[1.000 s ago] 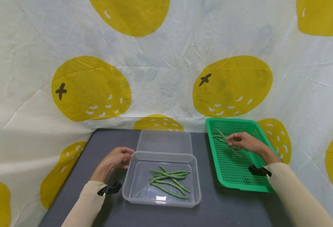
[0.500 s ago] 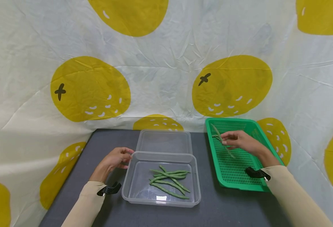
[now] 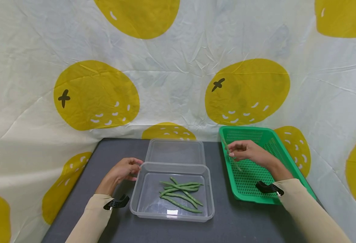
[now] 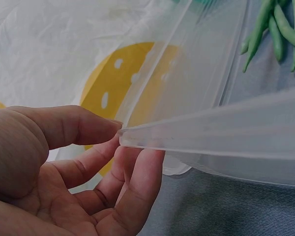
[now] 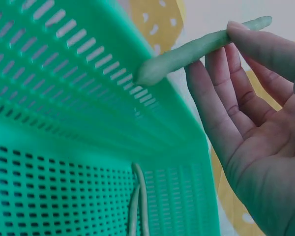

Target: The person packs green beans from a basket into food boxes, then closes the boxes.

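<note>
A dark grey, finely textured table stands against a creased white cloth backdrop printed with large yellow oranges, which hangs along the table's far and side edges. Near the table's front edge sits a clear plastic container, rectangular with rounded corners and a glossy rim, holding a loose cluster of slim green beans; a matching clear lid lies flat just behind it. The left hand meets the container's far-left corner, thumb on top of the rim and curled fingers beneath it, a pinching grip seen closely from the left wrist. Toward the table's right edge rests a bright green plastic basket, shallow, rectangular and perforated with rows of small slots. Over its left side the right hand pinches one pale green bean between thumb and fingertips, lifted clear of the mesh. Two more thin beans in the basket lie side by side on its slotted floor.
</note>
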